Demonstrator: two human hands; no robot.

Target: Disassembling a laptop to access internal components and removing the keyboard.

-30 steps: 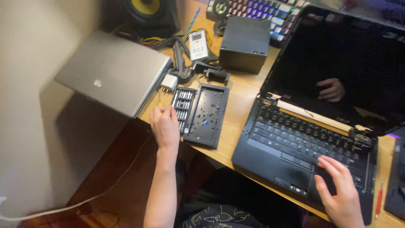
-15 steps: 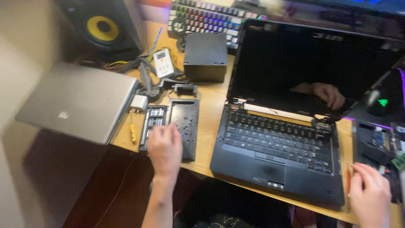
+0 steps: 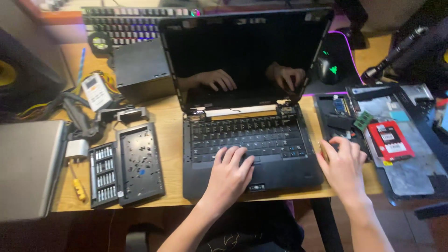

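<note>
An open black laptop [image 3: 247, 135] with a dark screen sits in the middle of the wooden desk [image 3: 168, 121]. My left hand [image 3: 228, 175] lies flat on its palm rest and lower keys, fingers spread, holding nothing. My right hand [image 3: 344, 165] rests at the desk's edge just right of the laptop, fingers reaching onto a dark opened laptop base [image 3: 347, 123] with loose parts. Both hands are mirrored in the screen.
A black bit-set case [image 3: 126, 163] lies open left of the laptop, a yellow screwdriver [image 3: 78, 186] beside it. A closed silver laptop [image 3: 25, 168] is far left. A black box [image 3: 140, 67], keyboard [image 3: 126, 23], mouse [image 3: 329, 70] and a red-labelled drive [image 3: 389, 140] surround them.
My left hand left the bit-set case and landed on the laptop's palm rest. My right hand moved off the laptop toward the opened base at right. The view swung right.
</note>
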